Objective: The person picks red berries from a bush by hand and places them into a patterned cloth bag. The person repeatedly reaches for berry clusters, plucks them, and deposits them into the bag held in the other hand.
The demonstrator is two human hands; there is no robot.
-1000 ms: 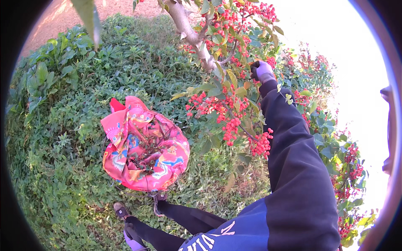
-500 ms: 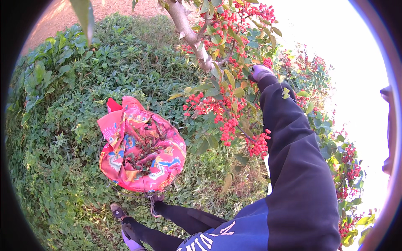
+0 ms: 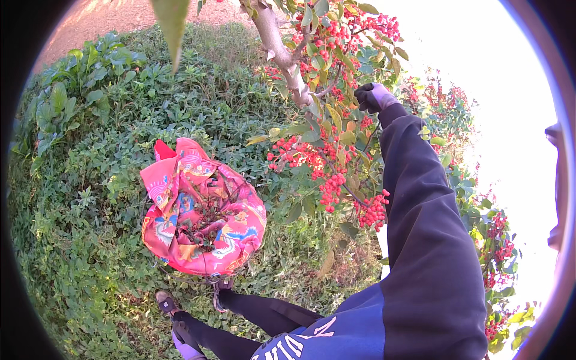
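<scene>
My right hand [image 3: 375,98], in a purple and black glove, is raised among the branches with its fingers curled closed. It is beside a thorny branch [image 3: 282,51] that bears clusters of small red berries [image 3: 331,191] like Sichuan pepper. Leaves and the glove hide whatever the fingers hold, if anything. Low at the left, beside my leg, hangs my left hand [image 3: 187,343] in a similar glove. Its fingers are too unclear to read. A round container lined with pink-red patterned cloth [image 3: 243,231] stands in front of my feet, holding dark reddish picked clusters [image 3: 204,216].
Low green weeds [image 3: 90,210] cover the ground around the container. Broad-leaved plants [image 3: 72,102] grow at the far left, with bare brown soil [image 3: 114,24] behind. More berry-laden branches [image 3: 498,240] reach down the right side. A leaf [image 3: 171,30] hangs close at the top.
My right hand has shifted slightly upward, and its dark glove fingers now show more fully, curled. The branches have moved a little to the right in view. My left hand stays low by my leg.
</scene>
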